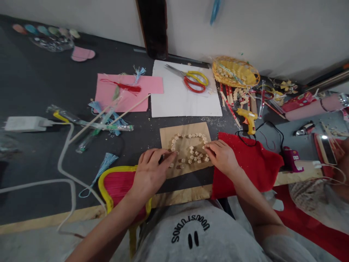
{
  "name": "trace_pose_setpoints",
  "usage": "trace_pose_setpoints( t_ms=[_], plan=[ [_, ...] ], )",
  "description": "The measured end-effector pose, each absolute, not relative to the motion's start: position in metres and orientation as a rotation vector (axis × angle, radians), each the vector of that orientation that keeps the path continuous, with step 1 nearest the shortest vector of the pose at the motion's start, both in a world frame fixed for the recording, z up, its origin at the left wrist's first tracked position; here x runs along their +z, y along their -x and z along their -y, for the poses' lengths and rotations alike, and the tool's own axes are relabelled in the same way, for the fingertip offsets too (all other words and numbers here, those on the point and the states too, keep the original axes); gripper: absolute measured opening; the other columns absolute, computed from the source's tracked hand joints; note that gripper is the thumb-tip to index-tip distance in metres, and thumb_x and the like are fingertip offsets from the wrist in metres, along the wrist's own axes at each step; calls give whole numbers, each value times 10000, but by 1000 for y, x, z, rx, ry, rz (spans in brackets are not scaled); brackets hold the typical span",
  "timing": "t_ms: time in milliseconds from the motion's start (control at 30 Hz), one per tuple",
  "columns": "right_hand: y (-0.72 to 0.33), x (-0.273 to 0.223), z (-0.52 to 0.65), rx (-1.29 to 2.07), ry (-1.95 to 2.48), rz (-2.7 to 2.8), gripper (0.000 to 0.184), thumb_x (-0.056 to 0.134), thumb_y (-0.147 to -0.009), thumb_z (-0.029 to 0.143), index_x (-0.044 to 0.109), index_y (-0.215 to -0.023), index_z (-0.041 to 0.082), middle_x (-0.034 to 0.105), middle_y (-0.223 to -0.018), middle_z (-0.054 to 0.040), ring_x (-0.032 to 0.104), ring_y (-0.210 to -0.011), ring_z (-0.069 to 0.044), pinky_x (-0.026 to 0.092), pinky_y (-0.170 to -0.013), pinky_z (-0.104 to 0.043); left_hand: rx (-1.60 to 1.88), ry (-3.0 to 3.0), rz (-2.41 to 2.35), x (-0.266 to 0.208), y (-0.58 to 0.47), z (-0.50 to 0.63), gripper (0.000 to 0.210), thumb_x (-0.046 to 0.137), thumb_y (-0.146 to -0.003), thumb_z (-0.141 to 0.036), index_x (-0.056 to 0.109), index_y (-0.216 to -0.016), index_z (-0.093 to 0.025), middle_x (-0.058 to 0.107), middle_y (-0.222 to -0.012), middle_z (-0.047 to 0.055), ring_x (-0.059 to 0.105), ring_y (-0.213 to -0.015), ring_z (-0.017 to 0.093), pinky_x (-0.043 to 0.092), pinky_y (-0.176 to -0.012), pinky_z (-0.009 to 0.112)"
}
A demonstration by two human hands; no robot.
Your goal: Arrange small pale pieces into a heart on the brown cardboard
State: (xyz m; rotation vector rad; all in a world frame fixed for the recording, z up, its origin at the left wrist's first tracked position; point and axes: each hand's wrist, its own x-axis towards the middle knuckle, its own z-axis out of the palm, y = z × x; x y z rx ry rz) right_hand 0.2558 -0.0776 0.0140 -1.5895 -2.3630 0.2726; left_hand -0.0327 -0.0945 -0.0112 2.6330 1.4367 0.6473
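Note:
On a sheet of brown paper (169,136), small pale knobbly pieces (190,136) form an arch with its ends toward me. Several loose pieces of the same sort (196,157) lie inside and below the arch. My left hand (152,168) is at the arch's left end, thumb and forefinger closed together at the paper's edge. Over at the right end, my right hand (222,154) pinches with its fingertips against the row. What sits between the fingertips of either hand is too small to make out.
A red cloth (245,163) lies under my right forearm, near a yellow glue gun (248,119) with a black cord. Scissors (191,79) rest on a white sheet (174,105). Behind are a wicker basket (236,71) and pink paper (109,92). A white cable (65,156) runs left. Another person's arm (338,189) is right.

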Motion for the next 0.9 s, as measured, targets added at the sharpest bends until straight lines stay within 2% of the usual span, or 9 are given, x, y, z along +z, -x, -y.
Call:
trace_pose_setpoints(
  t_ms=[700, 900],
  plan=[
    [-257, 13, 78, 305, 1647, 2316, 135, 564, -1006, 249, 681, -945, 223, 772, -928, -73, 703, -886, -224, 539, -823, -348, 646, -2602, -1451, -10, 33, 91, 556, 512, -795, 15, 737, -1187, -309, 704, -1071, 50, 564, -986, 253, 458, -847, 387],
    [-258, 15, 78, 301, 1643, 2318, 120, 563, -1000, 222, 675, -957, 226, 784, -952, -67, 711, -859, -219, 540, -792, -335, 664, -2561, -1455, -10, 33, 91, 516, 515, -835, -2, 737, -1187, -306, 702, -1069, 56, 572, -984, 250, 461, -854, 391]
  ],
)
